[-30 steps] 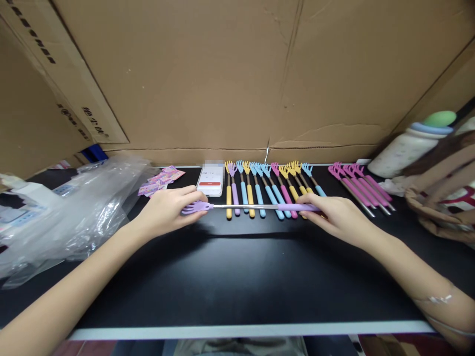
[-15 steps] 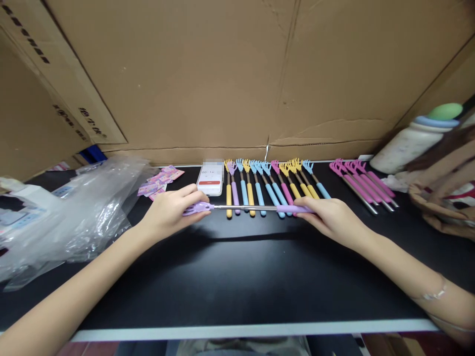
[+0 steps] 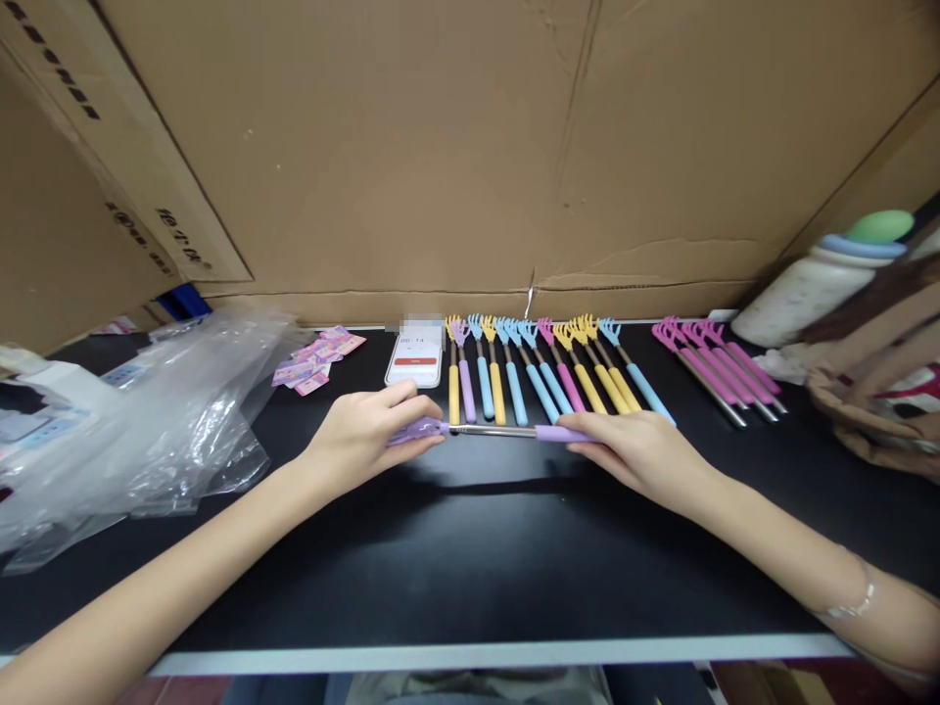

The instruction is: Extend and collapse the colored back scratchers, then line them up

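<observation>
I hold a purple telescopic back scratcher (image 3: 492, 431) crosswise just above the black table (image 3: 470, 568). My left hand (image 3: 363, 436) is closed on its claw-shaped head. Its purple handle is pinched in my right hand (image 3: 635, 452). The bare metal rod between my hands is short. Right behind it lies a row of several collapsed back scratchers (image 3: 540, 372) in yellow, blue, purple and pink, heads pointing away from me.
A phone (image 3: 416, 359) with a timer lies left of the row, beside small pink packets (image 3: 315, 364). Several pink scratchers (image 3: 712, 362) lie at the right. Crumpled clear plastic bags (image 3: 139, 421) fill the left. A bottle (image 3: 815, 284) and a bag (image 3: 873, 382) stand far right. Cardboard walls the back.
My hands have come closer together, and the scratcher's metal rod has shortened between them. Both hands also moved slightly toward me.
</observation>
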A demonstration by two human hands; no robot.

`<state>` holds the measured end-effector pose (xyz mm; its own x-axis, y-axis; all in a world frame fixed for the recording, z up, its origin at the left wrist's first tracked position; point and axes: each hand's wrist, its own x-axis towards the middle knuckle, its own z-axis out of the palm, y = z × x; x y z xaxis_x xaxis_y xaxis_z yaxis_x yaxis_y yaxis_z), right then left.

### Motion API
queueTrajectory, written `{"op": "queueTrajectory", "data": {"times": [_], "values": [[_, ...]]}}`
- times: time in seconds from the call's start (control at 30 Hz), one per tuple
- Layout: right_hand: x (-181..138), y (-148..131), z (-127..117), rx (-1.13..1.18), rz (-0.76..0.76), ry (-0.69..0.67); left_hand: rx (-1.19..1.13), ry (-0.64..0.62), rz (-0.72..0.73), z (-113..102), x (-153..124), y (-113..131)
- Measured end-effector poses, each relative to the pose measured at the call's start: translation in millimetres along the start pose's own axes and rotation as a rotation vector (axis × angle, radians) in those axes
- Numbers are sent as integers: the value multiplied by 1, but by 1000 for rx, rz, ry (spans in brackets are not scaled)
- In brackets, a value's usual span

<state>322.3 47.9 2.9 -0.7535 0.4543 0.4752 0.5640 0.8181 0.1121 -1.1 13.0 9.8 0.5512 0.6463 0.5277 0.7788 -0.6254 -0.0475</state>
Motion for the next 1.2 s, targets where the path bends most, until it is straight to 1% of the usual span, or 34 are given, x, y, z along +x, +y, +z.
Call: {"op": "queueTrajectory", "data": {"times": [0.17,0.33,0.5,0.87,1.03,1.2], "values": [[0,0,-2,-18,-7,10,-48,4,-18,1,1,3],[0,-1,-5,-41,-22,52,-60,31,-42,1,1,6],[2,-1,-8,-82,-19,43,-70,48,-58,4,0,6],[3,-1,-14,-120,-2,43,112,-18,31,0,-1,0],[3,-3,-17,-130,8,37,146,-2,45,-4,0,-4],[2,0,-15,-151,-29,52,169,-5,55,-6,0,-7]]}}
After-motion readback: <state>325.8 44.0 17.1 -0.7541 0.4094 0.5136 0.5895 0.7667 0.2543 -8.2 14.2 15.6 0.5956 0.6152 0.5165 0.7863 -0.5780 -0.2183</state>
